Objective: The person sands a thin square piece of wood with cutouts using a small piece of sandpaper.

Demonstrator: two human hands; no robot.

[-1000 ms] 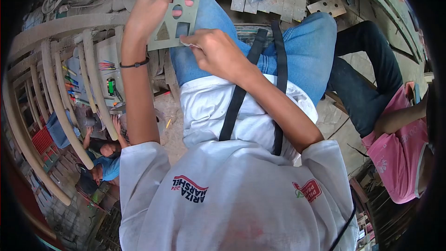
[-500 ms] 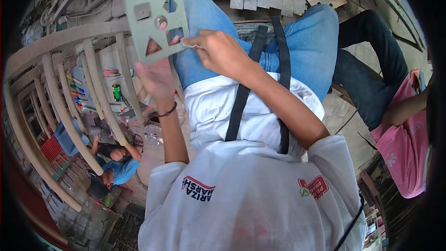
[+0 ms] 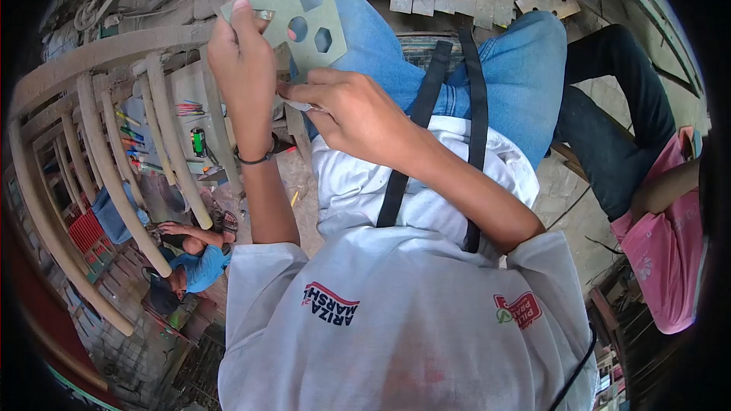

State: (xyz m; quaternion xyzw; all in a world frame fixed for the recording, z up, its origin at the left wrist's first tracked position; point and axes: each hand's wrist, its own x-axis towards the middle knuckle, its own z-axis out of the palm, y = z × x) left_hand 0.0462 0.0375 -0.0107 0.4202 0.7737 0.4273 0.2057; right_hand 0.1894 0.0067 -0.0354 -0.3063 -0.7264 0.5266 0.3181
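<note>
Two bare hands met around one thin, pale-green panel (image 3: 281, 9) pierced with square, round and hexagonal cutouts. The left hand (image 3: 245, 57) gripped its near side, thumb on the upper face, while the right hand (image 3: 346, 112), just beside the panel's nearest corner, pinched a small whitish folded sheet (image 3: 301, 105); whether that sheet touched the edge, I could not tell. Beyond the right hand lay the jean-clad left thigh (image 3: 365, 23); a wooden slatted frame (image 3: 114, 54) stood left of the left hand. Handling the sheet well there seemed to call for a firm left-hand hold close to the corner, the fold kept flat, and light, even pressure with fingertips clear of the cutouts.
</note>
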